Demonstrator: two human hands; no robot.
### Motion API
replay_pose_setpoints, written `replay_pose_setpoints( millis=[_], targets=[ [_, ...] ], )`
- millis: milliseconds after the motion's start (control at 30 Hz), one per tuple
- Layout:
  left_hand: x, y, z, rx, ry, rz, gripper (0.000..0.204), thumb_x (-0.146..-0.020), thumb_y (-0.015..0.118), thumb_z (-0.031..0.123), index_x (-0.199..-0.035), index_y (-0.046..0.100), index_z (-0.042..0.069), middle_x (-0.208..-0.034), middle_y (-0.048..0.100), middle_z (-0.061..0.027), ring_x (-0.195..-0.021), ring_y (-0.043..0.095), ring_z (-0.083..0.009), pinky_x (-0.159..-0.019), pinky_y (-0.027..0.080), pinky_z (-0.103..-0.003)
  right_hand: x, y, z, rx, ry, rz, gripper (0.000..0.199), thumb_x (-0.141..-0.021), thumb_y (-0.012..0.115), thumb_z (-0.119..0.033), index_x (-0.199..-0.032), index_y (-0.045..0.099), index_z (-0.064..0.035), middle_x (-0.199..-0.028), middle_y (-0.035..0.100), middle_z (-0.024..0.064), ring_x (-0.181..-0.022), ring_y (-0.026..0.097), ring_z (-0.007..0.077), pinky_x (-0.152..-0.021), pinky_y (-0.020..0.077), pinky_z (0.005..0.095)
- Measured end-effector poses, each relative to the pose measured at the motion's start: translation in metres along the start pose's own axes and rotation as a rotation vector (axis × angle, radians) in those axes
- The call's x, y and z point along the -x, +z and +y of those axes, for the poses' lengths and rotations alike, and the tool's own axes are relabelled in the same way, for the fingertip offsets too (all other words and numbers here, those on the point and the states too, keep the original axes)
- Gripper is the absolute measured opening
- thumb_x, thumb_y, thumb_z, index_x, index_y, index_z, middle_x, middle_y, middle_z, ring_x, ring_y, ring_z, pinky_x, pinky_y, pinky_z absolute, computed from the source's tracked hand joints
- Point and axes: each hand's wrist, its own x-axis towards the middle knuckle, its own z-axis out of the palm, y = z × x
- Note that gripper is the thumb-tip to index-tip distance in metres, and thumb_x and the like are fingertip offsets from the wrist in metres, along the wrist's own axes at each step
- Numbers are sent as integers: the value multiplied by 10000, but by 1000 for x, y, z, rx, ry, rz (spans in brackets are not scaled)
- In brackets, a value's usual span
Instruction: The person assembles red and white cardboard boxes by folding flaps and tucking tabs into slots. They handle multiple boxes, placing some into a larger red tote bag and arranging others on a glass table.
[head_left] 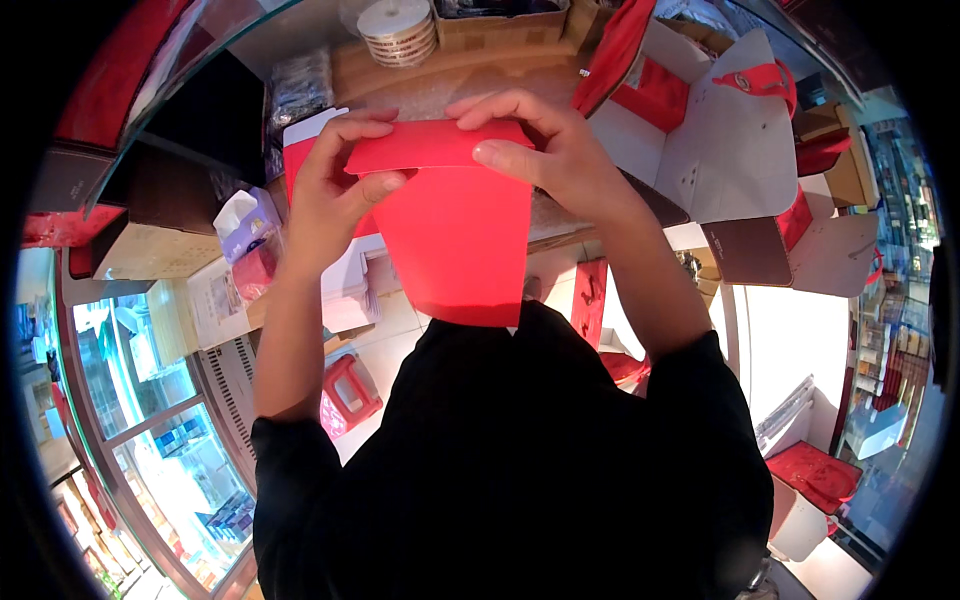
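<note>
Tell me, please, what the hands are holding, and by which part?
Both hands, left hand and right hand, hold a red paper envelope by its top end, fingers on the folded flap.

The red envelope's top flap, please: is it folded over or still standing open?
Folded over: the flap lies bent across the red envelope, pressed by the left hand and right hand.

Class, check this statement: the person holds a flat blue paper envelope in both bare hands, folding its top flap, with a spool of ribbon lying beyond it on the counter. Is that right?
Not quite: the flat paper envelope is red, not blue. The rest stands: the left hand and right hand both grip its top flap, and the spool of ribbon lies beyond on the counter. The head view shows it.
</note>
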Motion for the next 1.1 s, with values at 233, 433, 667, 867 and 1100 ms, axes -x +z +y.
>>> replay_pose_setpoints(
  millis=[233,433,667,867,1100],
  targets=[
    [0,7,19,-58,-175,-45,447,-832,656,259,-1175,495,21,-1162,520,-99,-1060,501,-161,-914,401,-285,2,-3,7,123,-132,-28,269,-828,601,-65,-1096,605,-40,-1194,565,102,-1069,557,180,-880,458,278],
    [1,10,11,-187,-181,-66,413,-829,665,204,-1158,507,11,-1080,549,-78,-1001,525,-146,-855,429,-269,4,-1,9,269,-52,-138,366,-844,612,-151,-1201,582,-79,-1213,525,104,-1069,552,202,-875,454,285],
    [-3,11,3,-109,-101,-15,403,-840,653,192,-1176,513,17,-1069,556,-79,-974,538,-144,-837,439,-267,4,1,6,242,12,-80,376,-855,619,-203,-1207,582,-76,-1171,537,100,-1042,562,190,-858,459,279],
    [-9,15,0,-108,-181,91,347,-915,545,275,-1159,539,27,-1033,572,-77,-982,527,-129,-848,422,-257,-4,3,17,127,54,52,337,-883,587,-237,-1179,592,-76,-1057,610,78,-946,600,148,-819,480,265],
    [-18,8,-2,-104,-272,80,387,-942,465,377,-1115,564,45,-1009,592,-64,-936,541,-123,-813,416,-264,-11,2,10,-14,213,44,351,-902,551,-290,-1178,592,-76,-1045,616,75,-931,600,124,-810,474,253]
  ],
)
